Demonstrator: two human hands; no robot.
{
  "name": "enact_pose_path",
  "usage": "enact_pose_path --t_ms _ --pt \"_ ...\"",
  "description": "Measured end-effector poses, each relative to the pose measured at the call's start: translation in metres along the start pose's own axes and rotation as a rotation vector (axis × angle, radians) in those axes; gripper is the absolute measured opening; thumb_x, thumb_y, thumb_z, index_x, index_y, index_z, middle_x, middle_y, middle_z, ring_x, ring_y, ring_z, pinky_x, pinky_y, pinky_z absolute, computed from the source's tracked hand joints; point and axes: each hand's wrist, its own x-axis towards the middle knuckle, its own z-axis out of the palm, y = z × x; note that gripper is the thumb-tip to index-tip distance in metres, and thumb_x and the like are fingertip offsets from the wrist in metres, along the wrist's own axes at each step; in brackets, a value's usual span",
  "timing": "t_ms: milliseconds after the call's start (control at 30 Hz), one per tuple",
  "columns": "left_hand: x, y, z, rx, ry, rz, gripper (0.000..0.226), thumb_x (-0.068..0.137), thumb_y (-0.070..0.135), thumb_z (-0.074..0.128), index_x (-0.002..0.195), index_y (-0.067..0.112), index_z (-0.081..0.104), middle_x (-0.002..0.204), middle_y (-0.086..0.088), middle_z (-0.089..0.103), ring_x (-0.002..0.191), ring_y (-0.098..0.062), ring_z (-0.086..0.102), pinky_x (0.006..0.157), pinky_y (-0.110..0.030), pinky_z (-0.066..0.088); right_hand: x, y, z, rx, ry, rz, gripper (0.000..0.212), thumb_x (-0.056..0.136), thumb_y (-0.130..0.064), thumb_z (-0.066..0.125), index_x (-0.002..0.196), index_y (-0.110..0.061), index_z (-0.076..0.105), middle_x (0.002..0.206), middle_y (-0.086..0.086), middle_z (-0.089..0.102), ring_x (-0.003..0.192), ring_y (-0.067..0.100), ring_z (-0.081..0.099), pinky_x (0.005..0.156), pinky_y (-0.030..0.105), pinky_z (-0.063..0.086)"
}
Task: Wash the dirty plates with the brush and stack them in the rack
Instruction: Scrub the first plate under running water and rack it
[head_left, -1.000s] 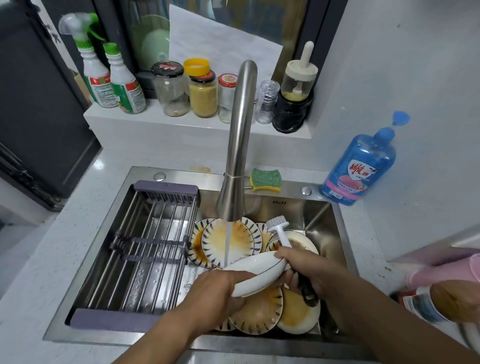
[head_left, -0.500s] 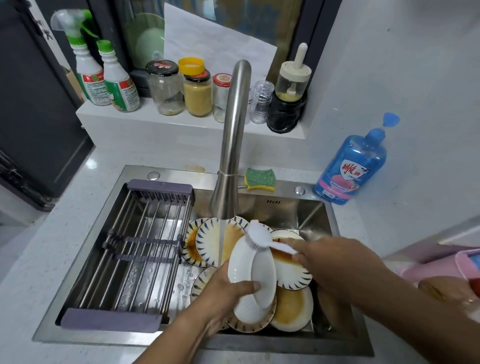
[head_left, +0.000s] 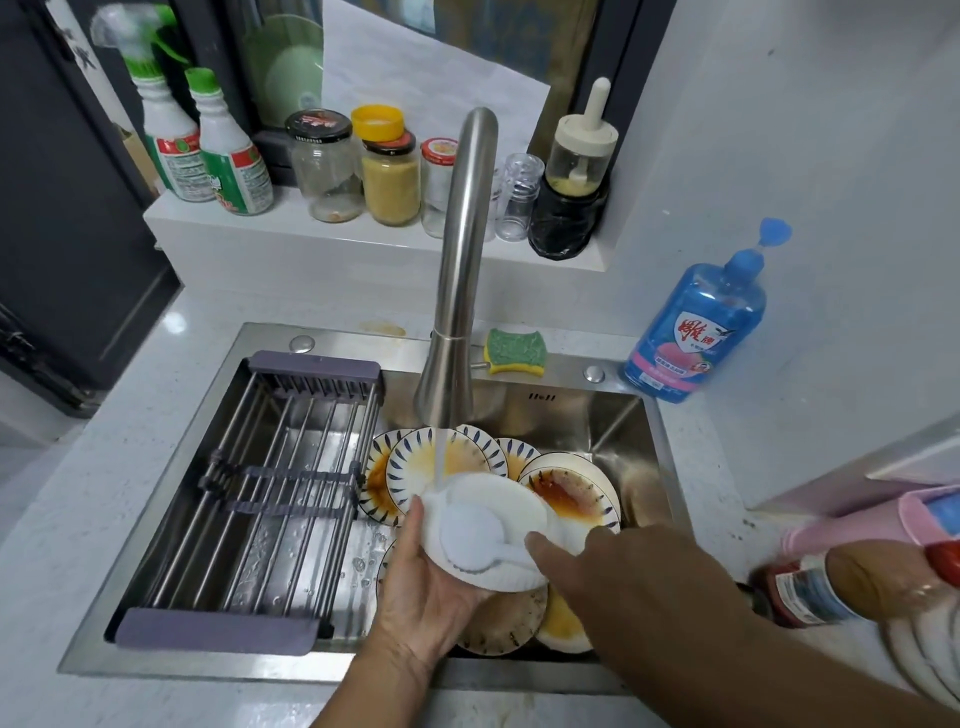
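Plate (head_left: 501, 501) gripped in my left hand (head_left: 426, 597); rack (head_left: 322, 365) at nine o'clock, nearer it; right hand (head_left: 623, 582) blurred, grip untellable.

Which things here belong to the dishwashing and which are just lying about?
In use: white plate in the left hand, brush in the right hand, dirty plates, rack, running tap.
Lying about: sponge, blue soap bottle, jars, spray bottles.
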Motion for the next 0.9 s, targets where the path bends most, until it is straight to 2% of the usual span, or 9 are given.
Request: enact_pose_path --t_ms 100,267,333,400,467,600,733,800,900 --pt "0.008 -0.005 0.005 -0.021 0.211 0.063 0.065 0.085 0.032 0.066 0.141 0.004 0.05 0.127 -0.03 0.062 0.12 -0.048 0.056 0.081 -0.075 0.046 -0.011 -0.005 0.0 0.014 -0.085 0.004 0.068 0.107 -0.015 0.046 0.162 -0.021 0.007 0.124 0.02 0.06 0.098 0.029 0.067 0.092 0.042 0.053" --pt "0.013 0.001 0.006 -0.111 0.218 0.173 0.054 0.092 0.019 0.06 0.144 0.01 0.046 0.132 -0.03 0.06 0.124 -0.052 0.054 0.078 -0.076 0.048 -0.013 0.029 0.02 -0.051 -0.032 0.147 0.071 0.105 -0.022 0.046 0.159 -0.032 0.001 0.119 0.009 0.061 0.086 0.022 0.067 0.078 0.036 0.054" --pt "0.01 0.003 0.002 -0.121 0.17 0.197 0.05 0.096 0.02 0.056 0.144 0.01 0.047 0.132 -0.027 0.061 0.125 -0.049 0.055 0.079 -0.072 0.052 -0.007 0.055 0.031 -0.083 0.053 0.205 0.063 0.103 -0.031 0.046 0.153 -0.04 0.009 0.111 0.001 0.065 0.078 0.019 0.068 0.07 0.032 0.054" --pt "0.003 0.008 0.001 -0.075 0.118 0.188 0.046 0.098 0.02 0.053 0.143 0.01 0.049 0.134 -0.025 0.061 0.127 -0.048 0.054 0.086 -0.073 0.048 0.003 0.078 0.034 -0.091 0.04 0.231 0.05 0.103 -0.04 0.045 0.148 -0.044 0.023 0.095 -0.005 0.06 0.079 0.016 0.063 0.066 0.027 0.043" --pt "-0.003 0.017 0.001 0.015 0.077 0.162 0.044 0.097 0.019 0.051 0.14 0.011 0.051 0.135 -0.024 0.061 0.125 -0.047 0.056 0.09 -0.073 0.043 0.019 0.093 0.037 0.043 0.003 0.23 0.037 0.106 -0.045 0.041 0.143 -0.046 0.04 0.089 -0.012 0.054 0.079 0.011 0.056 0.064 0.024 0.041" --pt "-0.006 0.037 -0.001 0.251 0.064 0.095 0.047 0.094 0.014 0.055 0.141 0.01 0.049 0.135 -0.024 0.061 0.124 -0.045 0.058 0.093 -0.076 0.039 0.043 0.11 0.042 0.318 0.005 0.239 0.036 0.106 -0.049 0.038 0.139 -0.047 0.053 0.109 -0.015 0.066 0.091 0.005 0.059 0.079 0.026 0.05" --pt "-0.005 0.047 -0.004 0.377 0.056 0.099 0.052 0.092 0.012 0.061 0.143 0.009 0.047 0.137 -0.025 0.059 0.127 -0.046 0.055 0.091 -0.076 0.042 0.042 0.095 0.033 0.302 0.018 0.165 0.039 0.107 -0.052 0.031 0.143 -0.048 0.046 0.124 -0.012 0.066 0.104 0.009 0.061 0.087 0.029 0.052" --pt "-0.004 0.047 -0.003 0.432 0.032 0.098 0.055 0.09 0.011 0.064 0.143 0.009 0.047 0.137 -0.024 0.059 0.126 -0.044 0.057 0.089 -0.071 0.049 0.044 0.08 0.028 0.157 0.038 0.099 0.038 0.107 -0.05 0.029 0.141 -0.045 0.045 0.113 -0.011 0.068 0.094 0.01 0.064 0.08 0.03 0.056" --pt "0.001 0.043 0.0 0.492 0.054 0.095 0.061 0.088 0.014 0.068 0.145 0.01 0.046 0.136 -0.024 0.06 0.125 -0.043 0.058 0.092 -0.067 0.05 0.044 0.063 0.031 0.083 0.125 0.056 0.031 0.108 -0.04 0.038 0.138 -0.038 0.047 0.083 -0.012 0.061 0.069 0.007 0.061 0.059 0.023 0.048"
